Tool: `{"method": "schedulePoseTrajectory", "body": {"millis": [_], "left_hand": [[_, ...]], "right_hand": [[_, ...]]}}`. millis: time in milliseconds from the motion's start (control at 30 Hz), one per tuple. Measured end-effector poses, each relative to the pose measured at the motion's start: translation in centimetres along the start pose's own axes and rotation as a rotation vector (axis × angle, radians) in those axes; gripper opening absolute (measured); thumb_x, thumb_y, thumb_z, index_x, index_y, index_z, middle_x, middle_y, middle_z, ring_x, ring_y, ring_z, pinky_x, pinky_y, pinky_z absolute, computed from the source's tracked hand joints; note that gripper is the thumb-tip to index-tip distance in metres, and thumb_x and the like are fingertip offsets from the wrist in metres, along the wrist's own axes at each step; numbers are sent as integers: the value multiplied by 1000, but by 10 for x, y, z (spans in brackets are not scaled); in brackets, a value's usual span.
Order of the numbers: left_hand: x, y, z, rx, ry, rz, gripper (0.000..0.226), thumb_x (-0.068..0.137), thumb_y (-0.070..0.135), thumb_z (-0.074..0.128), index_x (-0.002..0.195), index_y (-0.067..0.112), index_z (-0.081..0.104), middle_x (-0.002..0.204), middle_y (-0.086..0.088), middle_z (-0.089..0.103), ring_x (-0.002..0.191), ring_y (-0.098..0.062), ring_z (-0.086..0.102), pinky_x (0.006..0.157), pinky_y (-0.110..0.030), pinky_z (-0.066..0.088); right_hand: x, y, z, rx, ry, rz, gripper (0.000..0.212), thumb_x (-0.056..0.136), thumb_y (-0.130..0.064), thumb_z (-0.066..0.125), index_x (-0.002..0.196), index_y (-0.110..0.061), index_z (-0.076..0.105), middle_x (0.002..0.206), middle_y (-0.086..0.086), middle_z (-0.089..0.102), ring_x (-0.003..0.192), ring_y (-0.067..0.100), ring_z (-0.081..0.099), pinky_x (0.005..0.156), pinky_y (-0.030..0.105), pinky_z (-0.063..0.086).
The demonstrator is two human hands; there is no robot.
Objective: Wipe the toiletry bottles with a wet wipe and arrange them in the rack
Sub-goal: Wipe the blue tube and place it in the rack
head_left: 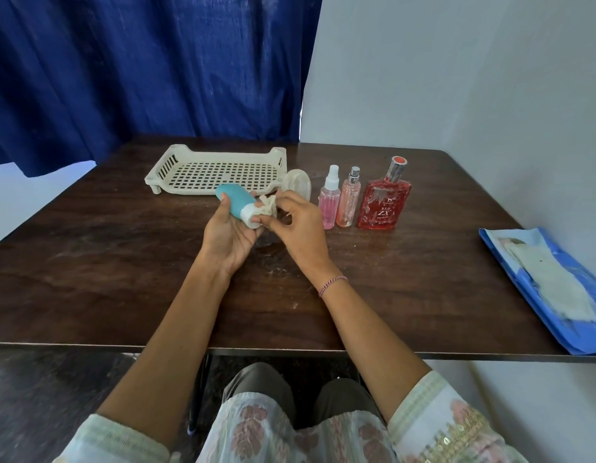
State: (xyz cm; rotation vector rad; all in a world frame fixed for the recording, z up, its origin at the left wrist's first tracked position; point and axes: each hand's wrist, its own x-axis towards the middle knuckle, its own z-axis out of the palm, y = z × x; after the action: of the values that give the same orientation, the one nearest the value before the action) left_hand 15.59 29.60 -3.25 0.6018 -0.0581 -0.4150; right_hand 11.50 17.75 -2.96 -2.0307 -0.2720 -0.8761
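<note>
Head view: nearest the camera, two patterned sleeves and bare forearms reach forward over the edge of a dark wooden table [122, 262]. At the table's right edge lies a blue wipe pack [553, 289]. The left hand [228, 237] is turned palm up, with fingers and thumb curled around a teal bottle [234, 203], which it holds tilted above the table, white cap toward the other hand. The right hand [300, 225], palm down with a bracelet at the wrist, pinches a crumpled wet wipe [268, 207] against that cap. Just beyond stand a pink spray bottle [330, 203], a peach spray bottle [349, 202] and a red perfume bottle [385, 203] in a row, with a round white container [298, 185] beside them. Farther back sits the cream rack [219, 172], with a blue curtain [139, 68] behind it.
</note>
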Motion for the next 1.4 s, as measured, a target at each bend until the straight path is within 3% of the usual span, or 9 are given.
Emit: {"method": "schedulePoseTrajectory", "body": {"millis": [67, 200, 333, 433, 667, 900, 1067, 1233, 1400], "left_hand": [[-1, -3, 1, 37, -20, -23, 51, 102, 43, 24, 126, 3, 45, 130, -19, 55, 124, -26, 52, 99, -36, 47], [0, -4, 4, 110, -37, -16, 51, 102, 42, 23, 128, 6, 47, 124, -15, 62, 115, -22, 59, 100, -35, 47], [1, -1, 3, 173, 3, 30, 52, 102, 43, 22, 129, 5, 46, 110, -11, 65, 96, -16, 65, 84, -28, 55], [0, -6, 5, 240, 53, 55, 49, 103, 41, 25, 114, 1, 52, 95, -10, 66, 79, -14, 68, 68, -26, 58], [0, -3, 3, 254, 21, 84, 46, 103, 40, 24, 128, 6, 43, 114, -15, 61, 98, -20, 63, 87, -33, 53], [-2, -3, 4, 263, -3, 109, 56, 102, 40, 25, 135, -3, 37, 129, -27, 54, 113, -30, 61, 90, -39, 54], [-1, -2, 3, 320, -17, 211, 33, 104, 29, 28, 129, 10, 38, 113, -19, 60, 110, -28, 62, 92, -41, 53], [-3, -4, 7, 453, 42, 332, 45, 100, 18, 42, 141, 7, 27, 113, -11, 56, 104, -20, 64, 82, -29, 56], [-3, -5, 5, 516, 98, 395, 42, 93, 8, 55, 128, 18, 33, 118, -6, 55, 111, -22, 61, 104, -41, 45]], "right_hand": [[0, -2, -1, 40, 21, 65, 23, 82, -17, 70, 77, 4, 64, 80, 1, 59, 75, 5, 56, 64, 12, 44], [0, -5, 2, 13, 54, 27, 16, 90, -11, 61, 82, 3, 63, 95, 8, 50, 90, 3, 49, 85, 8, 41], [-2, -7, 2, -67, -6, -105, 31, 84, -4, 66, 114, -4, 65, 98, 7, 56, 96, 15, 54, 90, 20, 48], [-5, -3, 1, -124, -90, -215, 27, 77, 3, 68, 102, -8, 71, 100, 5, 65, 101, 15, 52, 92, 25, 45], [-3, -6, -1, -147, -37, -133, 27, 80, 8, 62, 101, -5, 71, 103, 7, 67, 101, 18, 59, 94, 19, 43], [3, 4, -10, -219, -124, 32, 24, 81, 7, 63, 102, -1, 70, 104, 12, 69, 96, 20, 64, 88, 9, 37], [3, 5, -10, -224, -199, 163, 28, 79, -10, 73, 106, -4, 69, 101, 9, 70, 88, 17, 64, 82, 19, 46], [3, 5, -20, -179, -220, 256, 29, 67, -20, 83, 92, -11, 71, 74, -2, 64, 65, 3, 55, 68, 21, 51], [-2, 4, -23, -429, -361, 89, 37, 70, -45, 76, 99, -22, 72, 85, -7, 65, 80, 4, 50, 65, 22, 41]]}}
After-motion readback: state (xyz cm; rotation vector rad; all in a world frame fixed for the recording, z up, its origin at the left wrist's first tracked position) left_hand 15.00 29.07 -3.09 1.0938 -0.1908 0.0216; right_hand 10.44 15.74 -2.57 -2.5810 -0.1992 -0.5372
